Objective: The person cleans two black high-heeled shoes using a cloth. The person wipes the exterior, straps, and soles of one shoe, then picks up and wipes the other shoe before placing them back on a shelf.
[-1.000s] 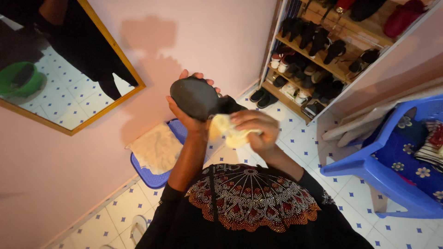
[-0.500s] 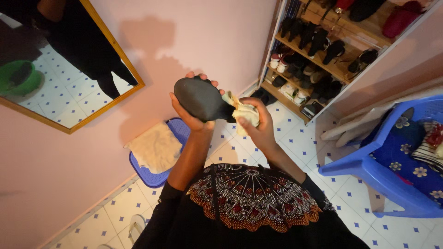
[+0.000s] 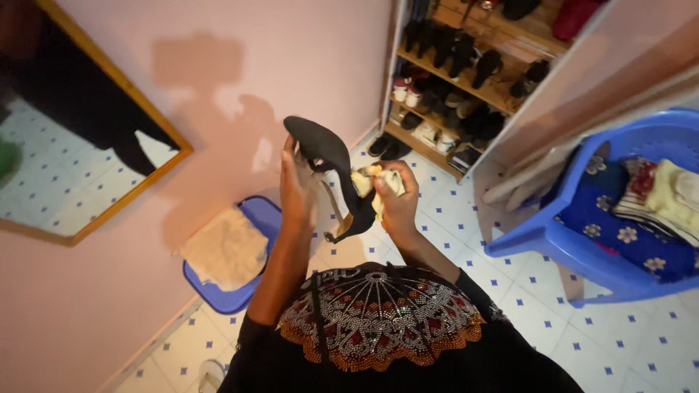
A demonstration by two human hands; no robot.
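Pink walls are standing behind a shoe rack (image 3: 466,80); near it, the left hand (image 3: 297,191) is gripping a black high-heeled shoe (image 3: 331,164) while the right hand (image 3: 397,204) is clutching a yellow cloth (image 3: 366,180) against it

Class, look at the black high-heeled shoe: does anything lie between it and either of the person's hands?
The left hand holds the black high-heeled shoe bare, with nothing between. The right hand presses a crumpled pale yellow cloth against the shoe, so the cloth lies between them.
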